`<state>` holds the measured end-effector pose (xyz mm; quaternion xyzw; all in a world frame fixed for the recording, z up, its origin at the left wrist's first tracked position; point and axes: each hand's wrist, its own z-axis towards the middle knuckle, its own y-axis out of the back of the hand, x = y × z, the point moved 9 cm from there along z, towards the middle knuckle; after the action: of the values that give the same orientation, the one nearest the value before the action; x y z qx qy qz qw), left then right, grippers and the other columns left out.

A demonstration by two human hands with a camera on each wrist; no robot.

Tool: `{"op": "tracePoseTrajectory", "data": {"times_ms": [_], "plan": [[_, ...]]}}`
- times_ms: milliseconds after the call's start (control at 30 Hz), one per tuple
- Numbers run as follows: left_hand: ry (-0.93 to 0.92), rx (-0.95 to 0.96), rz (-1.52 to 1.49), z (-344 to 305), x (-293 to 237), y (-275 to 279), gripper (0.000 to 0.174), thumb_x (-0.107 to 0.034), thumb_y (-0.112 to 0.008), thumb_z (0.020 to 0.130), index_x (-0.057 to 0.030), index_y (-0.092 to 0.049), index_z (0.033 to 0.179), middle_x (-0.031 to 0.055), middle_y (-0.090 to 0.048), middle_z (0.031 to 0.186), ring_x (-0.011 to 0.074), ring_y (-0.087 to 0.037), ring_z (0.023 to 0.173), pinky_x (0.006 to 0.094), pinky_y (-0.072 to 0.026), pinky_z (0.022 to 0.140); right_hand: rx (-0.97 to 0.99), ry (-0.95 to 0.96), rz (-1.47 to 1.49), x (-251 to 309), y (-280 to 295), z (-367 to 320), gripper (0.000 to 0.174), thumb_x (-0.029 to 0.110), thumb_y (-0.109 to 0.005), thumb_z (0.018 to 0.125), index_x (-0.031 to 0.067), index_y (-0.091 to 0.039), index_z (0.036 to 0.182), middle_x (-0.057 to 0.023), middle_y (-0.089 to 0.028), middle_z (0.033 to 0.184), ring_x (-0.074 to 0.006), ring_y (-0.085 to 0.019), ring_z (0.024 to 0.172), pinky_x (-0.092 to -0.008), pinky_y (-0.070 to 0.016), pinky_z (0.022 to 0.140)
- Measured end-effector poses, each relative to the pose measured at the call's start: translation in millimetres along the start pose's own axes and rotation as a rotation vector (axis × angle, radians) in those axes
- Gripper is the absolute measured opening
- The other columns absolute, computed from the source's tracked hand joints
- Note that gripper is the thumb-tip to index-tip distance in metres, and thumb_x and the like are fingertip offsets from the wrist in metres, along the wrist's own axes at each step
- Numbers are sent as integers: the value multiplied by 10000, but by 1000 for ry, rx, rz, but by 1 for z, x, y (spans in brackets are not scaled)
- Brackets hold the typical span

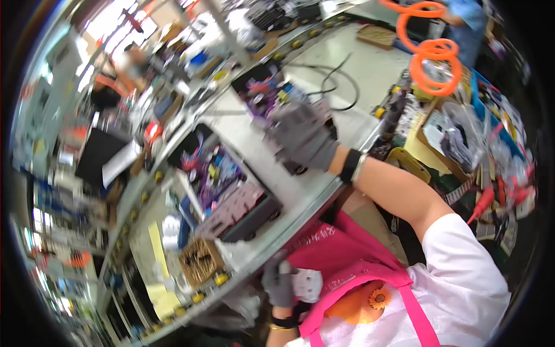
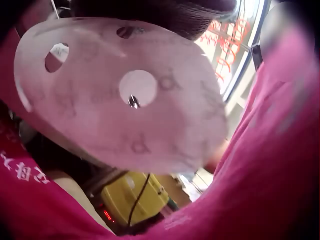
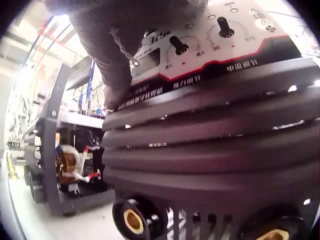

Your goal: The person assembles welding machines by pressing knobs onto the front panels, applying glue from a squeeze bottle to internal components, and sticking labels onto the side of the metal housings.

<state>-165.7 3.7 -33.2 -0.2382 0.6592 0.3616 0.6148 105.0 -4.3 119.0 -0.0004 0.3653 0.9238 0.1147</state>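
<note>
1. Head view, left side: the left hand [image 1: 278,282], gloved in grey, is seen low in front of the body, beside the pink apron [image 1: 347,254]. A white sheet [image 1: 306,285] is grasped in its curled fingers and projects toward the apron, clear of the bench [image 1: 237,136].
2. Head view, right side: the right hand [image 1: 303,137], also gloved, is laid on the near side of an open-topped machine [image 1: 260,98] on the bench. The sheet is well apart from this hand. Blur is noted; whether the machine is gripped or only touched cannot be told.
3. Head view, surroundings: a second open unit [image 1: 234,209] is placed between the machine and a small brown box [image 1: 218,255]. A black cable [image 1: 355,92] is looped beyond the right hand.
4. Left wrist view: the sheet is shown large, with rounded corners, several holes and faint lettering. Its upper edge is met by the dark glove; the fingertips are hidden. A yellow case [image 2: 135,197] is seen below, framed by apron cloth.
5. Right wrist view: the glove is rested over the control panel [image 3: 207,55], beside two knobs [image 3: 226,29]. Dark louvres [image 3: 215,150] and sockets [image 3: 134,221] are seen beneath.
</note>
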Motion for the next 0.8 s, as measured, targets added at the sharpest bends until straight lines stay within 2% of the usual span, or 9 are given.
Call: {"op": "tracePoseTrajectory", "data": {"times_ms": [133,200,267,433,467,500,633,700,800], "plan": [[281,-231,-293,-43,40,112,274,-254,-492,947,-14,-613,996,-27,-500,640,78,-469,577,232,-413,576,-166,-64,-11,-9,8,-20,630,356,-696,750,147,-518,1317,-108,-538,1259,-294,-439,1228,-443,-294,1048],[445,-305,-1011,-88,129,176,291,-340,-527,916,-63,-606,957,1,-476,606,138,-499,579,300,-459,618,-320,-164,283,-10,63,-25,546,248,-738,766,105,-563,1263,-117,-537,1259,-280,-436,1229,-408,-324,1046],[379,-288,-1425,-105,189,228,301,-363,-528,904,-80,-600,980,31,-522,677,185,-530,647,331,-472,679,-338,-232,408,-14,91,-27,467,95,-727,763,60,-594,1209,-105,-564,1224,-235,-498,1171,-356,-388,1014],[432,-923,-1242,-111,295,323,328,-364,-428,918,-114,-615,1020,92,-647,1013,258,-589,936,375,-470,857,-245,-239,317,-10,134,-36,333,-56,-625,793,10,-622,1120,-109,-591,1189,-221,-537,1130,-337,-418,954],[520,-948,-814,-109,298,328,428,-368,-382,929,-98,-570,1203,115,-601,1207,254,-549,1106,362,-419,966,-218,-330,434,-17,135,-47,327,-71,-604,794,4,-623,1111,-122,-589,1187,-237,-536,1131,-347,-417,958],[538,-1027,-832,-112,304,331,442,-379,-372,932,-102,-561,1219,109,-589,1224,261,-539,1121,372,-409,977,-190,-419,552,-26,133,-58,323,-86,-583,794,-2,-623,1103,-134,-586,1184,-253,-535,1133,-357,-416,963],[644,-1332,-882,-131,327,345,496,-421,-329,946,-115,-526,1284,86,-541,1292,290,-498,1179,413,-370,1017,-44,-196,285,-17,154,-72,267,-43,-572,803,-20,-627,1063,-144,-581,1168,-272,-538,1127,-373,-412,981],[706,-1493,-902,-148,338,342,524,-442,-308,953,-122,-509,1316,75,-516,1326,305,-477,1208,433,-350,1038,27,-257,245,-37,155,-97,252,-24,-564,814,-20,-626,1057,-135,-582,1165,-266,-540,1126,-370,-410,984],[522,-1302,-795,-132,302,339,520,-459,-415,941,-105,-496,1314,87,-505,1332,233,-505,1157,373,-403,979,161,-379,209,-63,153,-122,247,-5,-557,828,-19,-621,1066,-120,-582,1168,-252,-540,1127,-362,-409,986]]}}
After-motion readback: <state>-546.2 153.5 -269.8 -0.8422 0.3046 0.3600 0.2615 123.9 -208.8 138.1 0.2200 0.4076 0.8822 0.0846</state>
